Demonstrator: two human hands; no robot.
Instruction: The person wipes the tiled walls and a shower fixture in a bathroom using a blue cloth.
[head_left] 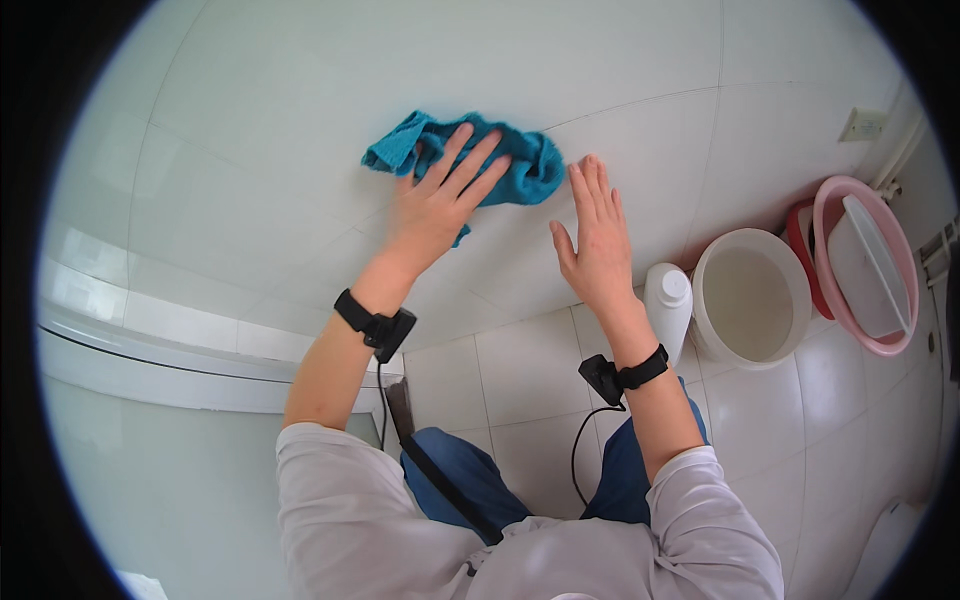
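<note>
Bunched under my left hand [432,205] is a teal-blue cloth [535,170], held against the pale tiled wall [620,60]. The fingers of that hand are spread over the cloth, and its folds stick out on both sides. A small corner of the cloth hangs below the palm. To the right of the cloth, my right hand [598,235] is open and holds nothing. Its fingers are stretched out and the thumb stands apart; the fingertips are at the wall, close to the cloth's right end.
A white bottle [668,305] stands on the tiled floor beside a whitish bucket [755,345] with cloudy liquid. Further right, a pink basin [868,340] leans with a white container inside, in front of something red. A socket [862,125] is on the wall. A white frame [180,375] runs at left.
</note>
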